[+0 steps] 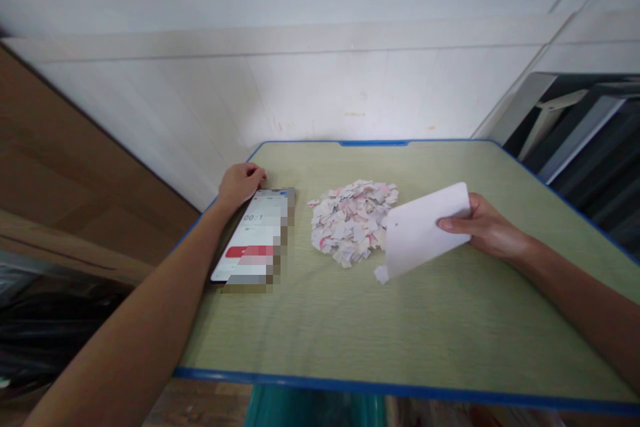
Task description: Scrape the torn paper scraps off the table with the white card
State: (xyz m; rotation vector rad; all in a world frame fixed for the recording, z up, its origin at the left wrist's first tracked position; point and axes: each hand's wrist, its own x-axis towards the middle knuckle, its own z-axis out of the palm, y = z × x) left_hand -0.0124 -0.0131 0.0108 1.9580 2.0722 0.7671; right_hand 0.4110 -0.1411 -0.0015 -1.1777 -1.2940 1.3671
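Observation:
My right hand (483,223) pinches a white card (427,230) at its right end, thumb on the near face. The card is tilted up from the tabletop, its lower left corner by a loose paper scrap (381,274). Just left of the card lies a pile of torn paper scraps (350,221), mostly white with pink and red bits. My left hand (241,184) rests at the table's left side with its fingers curled in and nothing visible in them. Below it a phone (247,240) shows a timer and a red button; part of it is pixelated.
The pale green table (320,327) has a blue rim. A white wall (310,93) stands behind it. Brown cardboard (100,120) is on the left and dark, folder-like items (590,133) on the right. A teal container (315,407) shows below the front edge.

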